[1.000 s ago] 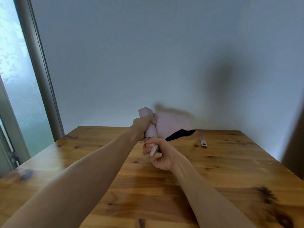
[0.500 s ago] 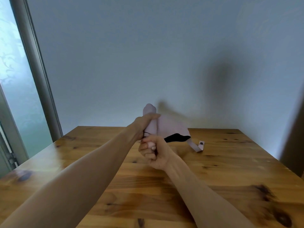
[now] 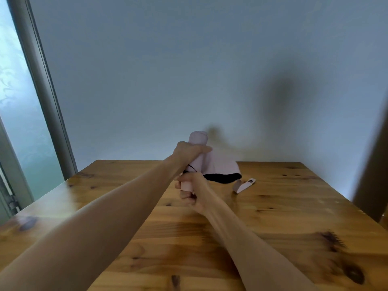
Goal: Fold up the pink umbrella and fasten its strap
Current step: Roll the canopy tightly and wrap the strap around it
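I am holding the umbrella point(image 3: 198, 150) upright over the far middle of the table point(image 3: 294, 217), and compared with 1 second ago more canopy is wound onto the roll; the loose flap to the right is getting smaller. The strap point(image 3: 244, 185) is trailing on the wood, unfastened, and it has slid closer to the roll. My left hand point(image 3: 189, 152) is gripping the rolled canopy; my right hand point(image 3: 192, 190) is curling round the handle below. I judge the rolling is nearly finished, with the strap left to wrap and fasten.
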`<state>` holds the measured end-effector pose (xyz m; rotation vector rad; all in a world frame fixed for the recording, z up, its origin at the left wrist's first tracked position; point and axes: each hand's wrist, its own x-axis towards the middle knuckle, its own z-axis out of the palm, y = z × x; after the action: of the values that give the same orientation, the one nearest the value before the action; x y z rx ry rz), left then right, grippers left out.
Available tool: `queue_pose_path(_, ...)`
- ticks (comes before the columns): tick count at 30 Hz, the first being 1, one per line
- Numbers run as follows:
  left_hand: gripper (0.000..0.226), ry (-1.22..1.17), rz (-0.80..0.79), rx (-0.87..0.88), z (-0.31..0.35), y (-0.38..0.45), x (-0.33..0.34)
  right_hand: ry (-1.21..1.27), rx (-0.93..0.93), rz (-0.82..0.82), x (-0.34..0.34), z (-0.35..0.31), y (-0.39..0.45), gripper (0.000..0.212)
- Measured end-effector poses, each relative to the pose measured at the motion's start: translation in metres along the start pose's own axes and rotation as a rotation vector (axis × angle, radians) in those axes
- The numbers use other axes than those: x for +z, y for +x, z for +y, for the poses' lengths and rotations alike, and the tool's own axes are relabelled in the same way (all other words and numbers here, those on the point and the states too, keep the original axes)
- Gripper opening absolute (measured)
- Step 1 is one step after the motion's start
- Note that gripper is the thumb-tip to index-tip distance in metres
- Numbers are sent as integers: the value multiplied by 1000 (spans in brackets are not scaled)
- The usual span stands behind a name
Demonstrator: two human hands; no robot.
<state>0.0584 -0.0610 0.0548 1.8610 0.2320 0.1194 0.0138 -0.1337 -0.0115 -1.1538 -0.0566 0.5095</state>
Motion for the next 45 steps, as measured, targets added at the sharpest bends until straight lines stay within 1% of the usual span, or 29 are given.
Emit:
queue_pose_path(2, 53, 0, -54, -21, 7, 0, -4, 102, 29, -157, -2, -2, -3, 9)
queue_pose_path(4, 52, 21, -94, 23, 11, 0, -5, 161, 39, -202, 1, -3, -6, 12)
queue_pose_path(7, 50, 184, -84, 210, 19, 0, -7, 52, -7, -112, 9, -5, -10, 11)
queue_pose_path(9, 45, 437, -34, 437, 24, 2, -15, -211, -59, 18, 8, -5, -7, 27)
queue_pose_path(10, 40, 570, -21, 550, 26, 2, -20, -367, -95, 77, 7, -4, -8, 29)
queue_pose_path(12, 32, 776, -32, 723, 30, 3, -31, -555, -257, 172, 5, -2, -7, 17)
queue_pose_path(13, 32, 849, -44, 778, 32, 2, -37, -595, -418, 234, 3, 0, -7, 17)
queue_pose_path(15, 30, 945, -76, 830, 35, 0, -46, -672, -817, 480, -4, 1, -4, 35)
queue_pose_path(16, 29, 970, -102, 837, 37, -2, -48, -642, -951, 623, -6, 0, -5, 38)
queue_pose_path(17, 29, 980, -128, 839, 38, -3, -50, -587, -1005, 737, -8, -3, -3, 33)
queue_pose_path(18, 29, 977, -157, 839, 39, -3, -52, -515, -1006, 782, -12, -7, -3, 20)
queue_pose_path(19, 29, 974, -184, 837, 39, -4, -53, -454, -947, 759, -16, -11, 1, 13)
queue_pose_path(20, 29, 978, -206, 832, 39, -5, -54, -424, -861, 655, -19, -16, 4, 31)
queue_pose_path(21, 30, 984, -228, 828, 39, -7, -53, -402, -795, 493, -24, -18, 10, 47)
queue_pose_path(22, 31, 979, -256, 822, 38, -8, -51, -410, -738, 364, -28, -20, 13, 56)
queue_pose_path(23, 32, 962, -288, 816, 39, -10, -49, -438, -707, 285, -30, -21, 16, 59)
queue_pose_path(24, 33, 940, -320, 812, 38, -12, -46, -460, -689, 251, -32, -22, 16, 55)
queue_pose_path(26, 34, 910, -358, 821, 39, -15, -42, -463, -678, 263, -33, -22, 13, 33)
queue_pose_path(29, 33, 899, -346, 841, 44, -18, -42, -519, -589, 313, -39, -22, 11, 14)
queue_pose_path(31, 28, 864, -311, 841, 50, -17, -45, -503, -483, 283, -40, -20, 8, 16)
queue_pose_path(34, 26, 850, -256, 844, 55, -15, -50, -358, -365, 256, -40, -21, 7, 24)
queue_pose_path(36, 26, 869, -222, 840, 53, -14, -50, -376, -344, 274, -36, -20, 5, 19)
queue_pose_path(38, 24, 894, -172, 831, 50, -10, -50, -483, -360, 352, -32, -18, 0, 6)
queue_pose_path(39, 23, 912, -140, 819, 48, -8, -49, -535, -388, 426, -31, -16, 0, 14)
queue_pose_path(41, 21, 967, -62, 771, 43, -3, -49, -684, -513, 674, -30, -13, 4, 36)
queue_pose_path(42, 22, 997, -23, 744, 38, 1, -48, -761, -605, 801, -30, -11, 5, 38)
queue_pose_path(43, 24, 1014, 15, 707, 33, 4, -47, -790, -720, 876, -29, -11, 4, 33)
queue_pose_path(44, 26, 1011, 54, 660, 28, 6, -46, -766, -812, 866, -26, -11, 4, 21)
queue_pose_path(45, 26, 993, 94, 609, 23, 8, -44, -741, -843, 775, -22, -10, 4, 9)
